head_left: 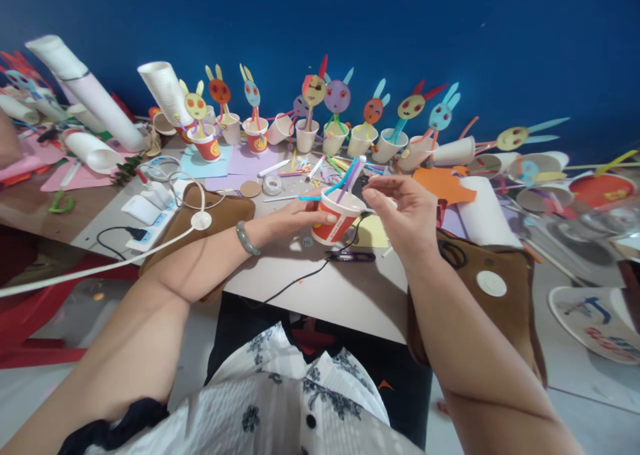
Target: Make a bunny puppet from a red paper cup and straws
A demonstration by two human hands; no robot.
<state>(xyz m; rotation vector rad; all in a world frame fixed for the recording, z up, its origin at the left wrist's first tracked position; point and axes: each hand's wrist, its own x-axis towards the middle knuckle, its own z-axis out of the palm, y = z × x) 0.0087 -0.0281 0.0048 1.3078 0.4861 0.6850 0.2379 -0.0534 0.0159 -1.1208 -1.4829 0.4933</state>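
Note:
My left hand (310, 216) is wrapped round a red and white paper cup (343, 218), held just above the table. Inside the cup stand a blue strip (344, 175) and a purple strip (351, 180), both leaning right; another blue end pokes over the left rim. Just right of the cup is my right hand (404, 211), thumb and forefinger drawn together in a pinch. Whether something small is between them cannot be made out. A black cord (300, 283) runs over the table up to the cup's right side. Under the cup lies a purple-handled tool (354, 257).
Along the blue wall stand several paper cups with rabbit-faced paper figures (337, 96). Markers and scraps lie before them, near a tape roll (273, 185). A power strip (155, 221) with cables is at left; brown pads (480, 288) flank the work spot.

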